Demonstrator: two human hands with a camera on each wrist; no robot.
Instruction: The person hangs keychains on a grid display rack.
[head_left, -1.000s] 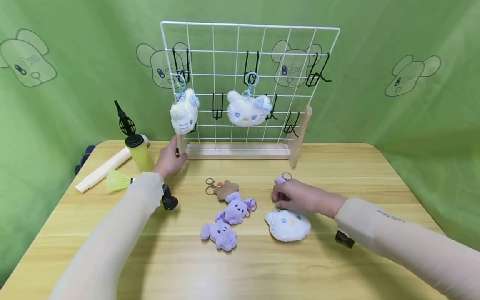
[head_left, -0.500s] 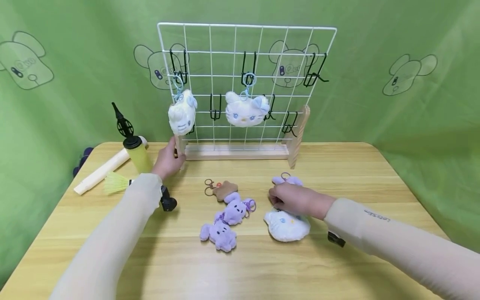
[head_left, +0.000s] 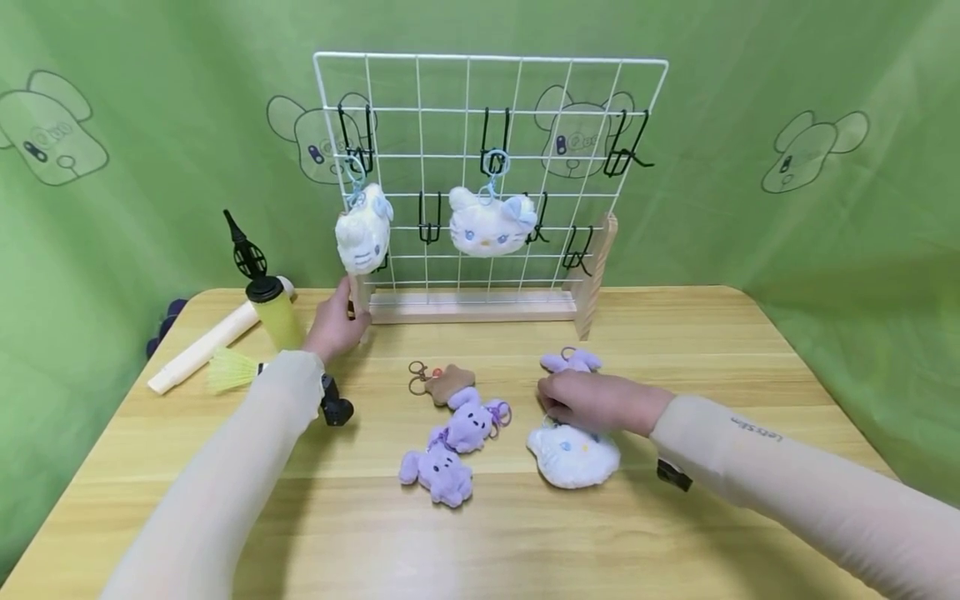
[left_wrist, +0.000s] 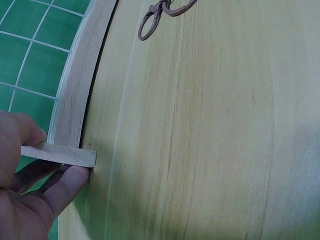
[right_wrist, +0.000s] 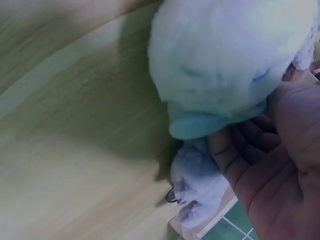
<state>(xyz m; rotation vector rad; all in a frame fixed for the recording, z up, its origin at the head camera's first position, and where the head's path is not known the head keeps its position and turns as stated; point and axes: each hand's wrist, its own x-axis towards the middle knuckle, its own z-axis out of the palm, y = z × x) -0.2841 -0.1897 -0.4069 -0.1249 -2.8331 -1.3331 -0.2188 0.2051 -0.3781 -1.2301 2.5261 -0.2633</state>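
My left hand [head_left: 337, 323] grips the left wooden foot [left_wrist: 75, 155] of a white wire grid rack [head_left: 442, 108], thumb on one side and fingers on the other. My right hand [head_left: 592, 401] has its fingers curled at the top of a white cat plush keychain [head_left: 573, 457] lying on the table. In the right wrist view the fingers meet it beside its blue bow [right_wrist: 192, 126]; its ring is hidden by the hand. Just behind that hand lies a purple plush keychain [head_left: 572, 360], partly covered. Two white cat plush keychains hang from the rack, one at left [head_left: 364, 229], one central [head_left: 491, 223].
Several black hooks [head_left: 577, 250] sit on the grid. Mid-table lie two purple dog plush keychains [head_left: 444, 473] and a brown star-shaped keychain [head_left: 451, 385]. At left are a yellow bottle with black lid [head_left: 277, 315], a pale tube [head_left: 202, 348] and a yellow shuttlecock [head_left: 231, 370].
My right hand has shifted slightly left and towards me over the white cat plush, uncovering more of the purple plush behind. My left hand keeps its grip on the rack. The head view tilts slightly.
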